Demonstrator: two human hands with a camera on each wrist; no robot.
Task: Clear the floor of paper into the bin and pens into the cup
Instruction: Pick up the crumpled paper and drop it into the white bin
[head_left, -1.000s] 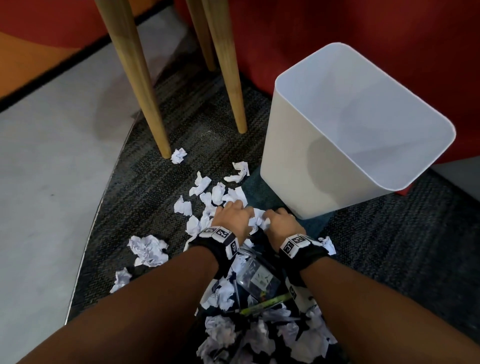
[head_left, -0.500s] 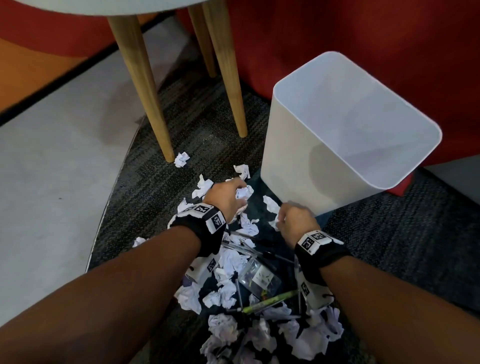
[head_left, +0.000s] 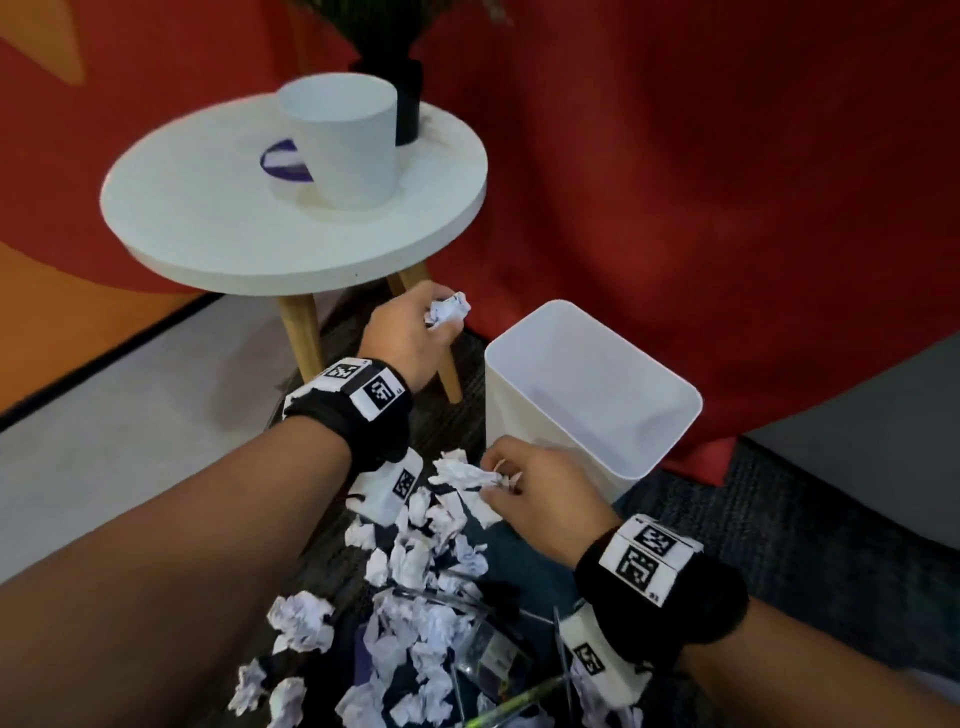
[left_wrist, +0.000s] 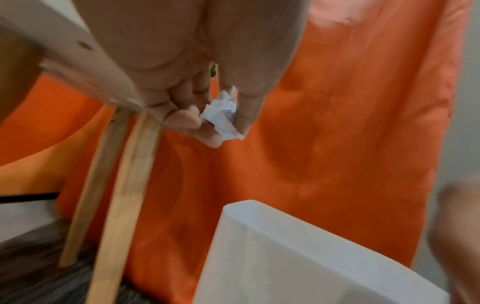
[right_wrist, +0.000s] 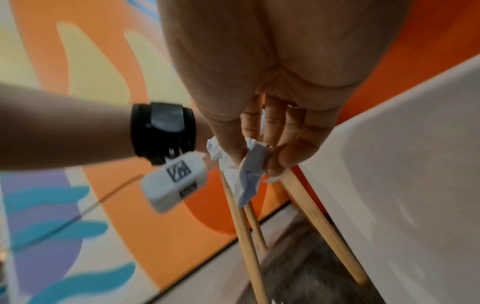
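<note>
My left hand (head_left: 415, 332) is raised beside the table leg and pinches a crumpled paper ball (head_left: 448, 310), seen between thumb and fingers (left_wrist: 223, 115) in the left wrist view. My right hand (head_left: 530, 488) holds crumpled paper (head_left: 467, 475) just left of the white bin (head_left: 670, 415), whose inside looks bare. The same paper (right_wrist: 250, 164) hangs from its fingers in the right wrist view. Several paper balls (head_left: 415, 561) and pens (head_left: 519, 701) lie on the dark carpet below my arms. A white cup (head_left: 343, 140) stands on the round table (head_left: 208, 218).
The round white table has wooden legs (head_left: 298, 338) left of the bin. A black vase (head_left: 408, 98) stands behind the cup. A red cloth (head_left: 675, 182) hangs behind the bin. A clear plastic packet (head_left: 498, 660) lies among the pens. Pale hard floor (head_left: 130, 405) borders the carpet at the left.
Both hands have risen from the floor pile, each with paper in its fingers. The left hand moved up toward the table leg. The head view tilted up, bringing the tabletop and cup into sight.
</note>
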